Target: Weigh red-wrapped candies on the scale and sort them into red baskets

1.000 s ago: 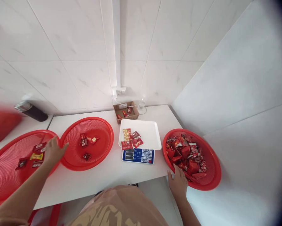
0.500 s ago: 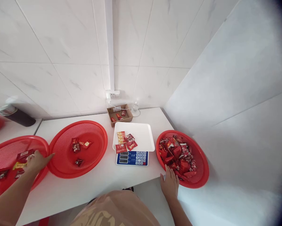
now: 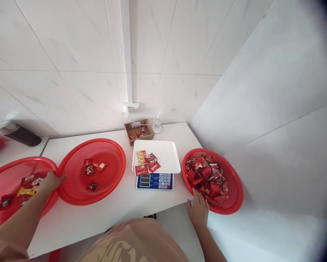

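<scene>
Over the near-right rim of the left red mesh basket [image 3: 44,161] lies my left hand [image 3: 49,185]. Its thumb points outside the rim, while the fingers bend inward and are partly hidden; it appears closed on the rim. Several snack packets, including a yellow packet [image 3: 26,191], lie inside that basket. My right hand [image 3: 199,210] rests with outstretched fingers against the near-left rim of the right red basket [image 3: 235,202], heaped with red wrapped snacks [image 3: 208,178]. Between them, a white tray [image 3: 167,156] on a blue digital scale [image 3: 154,182] bears several packets [image 3: 141,170].
A middle red basket [image 3: 106,189] holds several packets and touches the left one. Against the wall stand a small cardboard box [image 3: 140,138] with packets, a clear glass [image 3: 157,123] and a socket [image 3: 130,108] with a cable. A dark bottle [image 3: 23,134] lies far left.
The left basket and its packets have shifted slightly right together with my left hand. My right hand keeps its place at the right basket's rim. The view has tilted a little.
</scene>
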A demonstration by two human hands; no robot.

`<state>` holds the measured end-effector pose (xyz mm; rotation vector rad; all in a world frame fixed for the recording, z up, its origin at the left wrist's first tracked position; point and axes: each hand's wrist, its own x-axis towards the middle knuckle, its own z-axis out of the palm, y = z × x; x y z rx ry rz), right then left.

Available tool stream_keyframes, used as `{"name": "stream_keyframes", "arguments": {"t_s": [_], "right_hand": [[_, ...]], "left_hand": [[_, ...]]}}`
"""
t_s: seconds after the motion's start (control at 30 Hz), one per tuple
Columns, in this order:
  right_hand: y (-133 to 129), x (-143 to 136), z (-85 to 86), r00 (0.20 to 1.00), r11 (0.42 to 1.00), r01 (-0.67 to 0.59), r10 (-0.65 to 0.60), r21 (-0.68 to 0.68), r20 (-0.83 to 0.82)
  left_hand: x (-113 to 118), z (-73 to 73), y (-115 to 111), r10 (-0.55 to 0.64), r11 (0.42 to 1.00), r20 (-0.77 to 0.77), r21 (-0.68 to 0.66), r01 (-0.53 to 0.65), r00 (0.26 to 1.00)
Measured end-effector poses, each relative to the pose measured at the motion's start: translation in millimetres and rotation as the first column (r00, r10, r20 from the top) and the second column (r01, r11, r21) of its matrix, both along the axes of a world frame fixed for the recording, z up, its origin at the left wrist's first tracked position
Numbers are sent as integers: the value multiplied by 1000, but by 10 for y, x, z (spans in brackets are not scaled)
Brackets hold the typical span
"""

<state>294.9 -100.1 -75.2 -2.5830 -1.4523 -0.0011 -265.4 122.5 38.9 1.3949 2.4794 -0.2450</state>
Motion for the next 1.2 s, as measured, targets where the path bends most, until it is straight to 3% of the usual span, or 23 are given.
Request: {"name": "stream_keyframes", "arguments": {"t_s": [0.3,0.6,1.2], "right_hand": [[1,6,10,1000,1000,-10,11,-9,18],[4,4,19,1000,1000,0,0,-26,15],[8,-1,34,1000,1000,15,-15,-11,-20]], "left_hand": [[31,63,-5,29,993,-38,-110,-33,999],[-28,-2,27,-10,990,-44,-138,4,999],[-54,-27,55,-252,965,-56,-93,246,966]]}}
